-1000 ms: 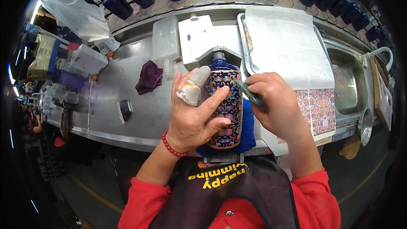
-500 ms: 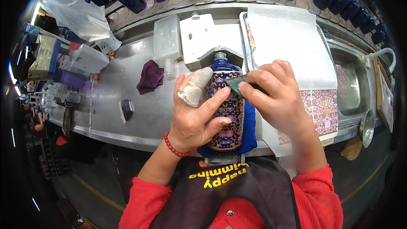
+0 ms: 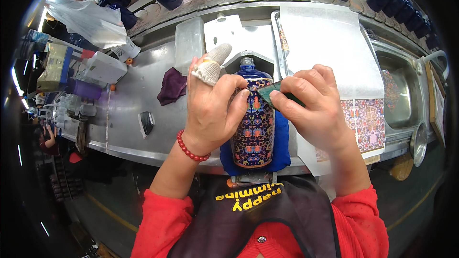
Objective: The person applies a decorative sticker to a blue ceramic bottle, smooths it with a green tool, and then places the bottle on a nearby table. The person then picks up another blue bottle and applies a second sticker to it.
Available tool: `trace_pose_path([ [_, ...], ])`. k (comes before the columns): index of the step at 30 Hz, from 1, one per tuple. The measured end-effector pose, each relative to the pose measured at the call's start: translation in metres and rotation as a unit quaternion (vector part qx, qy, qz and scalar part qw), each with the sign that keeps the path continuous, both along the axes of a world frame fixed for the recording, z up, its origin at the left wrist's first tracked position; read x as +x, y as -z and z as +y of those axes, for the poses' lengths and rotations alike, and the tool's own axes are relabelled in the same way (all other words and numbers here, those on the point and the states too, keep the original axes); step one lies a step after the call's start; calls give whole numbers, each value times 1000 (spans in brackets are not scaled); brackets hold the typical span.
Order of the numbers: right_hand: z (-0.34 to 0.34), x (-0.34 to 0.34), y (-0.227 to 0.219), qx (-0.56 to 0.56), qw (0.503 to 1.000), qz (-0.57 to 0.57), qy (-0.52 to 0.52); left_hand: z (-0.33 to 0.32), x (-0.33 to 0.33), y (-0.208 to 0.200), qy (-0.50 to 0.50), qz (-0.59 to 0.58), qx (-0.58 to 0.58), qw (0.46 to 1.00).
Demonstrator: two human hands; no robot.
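Left hand (image 3: 210, 107): ten o'clock of the bottle (image 3: 253, 131), thumb and index now curled together; pinching what, if anything, we cannot tell.
Bottle: between our hands, more patterned front now open to work.
Right hand (image 3: 315, 101): two o'clock, fingers pinching a green scraper (image 3: 267, 90) against it.

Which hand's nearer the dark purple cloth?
Left. The left hand is just right of the dark purple cloth, at the left side of the floral-patterned blue bottle; the right hand is farther, on the bottle's right, gripping a flat green scraper.
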State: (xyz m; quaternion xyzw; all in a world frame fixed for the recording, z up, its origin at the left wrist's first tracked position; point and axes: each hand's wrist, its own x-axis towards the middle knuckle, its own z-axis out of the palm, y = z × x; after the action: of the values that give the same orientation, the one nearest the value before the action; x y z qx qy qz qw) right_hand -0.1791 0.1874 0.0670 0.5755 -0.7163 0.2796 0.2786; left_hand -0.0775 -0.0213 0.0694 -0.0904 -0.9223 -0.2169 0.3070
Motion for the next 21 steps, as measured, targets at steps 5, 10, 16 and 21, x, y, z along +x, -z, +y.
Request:
trace_pose_path([
  [5, -2, 2, -3, -24, 999, -22, 3, 2, -6, -9, -11, -36, -31, 999],
  [10, 5, 2, 0, -20, 999, -31, 6, -1, -11, -19, 7, -50, -67, 996],
  [16, 10, 1, 10, -40, 997, -59, 8, 2, -19, -29, 0, -82, -128, 988],
  [21, 11, 4, 12, -51, 996, -75, 9, 0, -23, -31, 3, -92, -146, 985],
])
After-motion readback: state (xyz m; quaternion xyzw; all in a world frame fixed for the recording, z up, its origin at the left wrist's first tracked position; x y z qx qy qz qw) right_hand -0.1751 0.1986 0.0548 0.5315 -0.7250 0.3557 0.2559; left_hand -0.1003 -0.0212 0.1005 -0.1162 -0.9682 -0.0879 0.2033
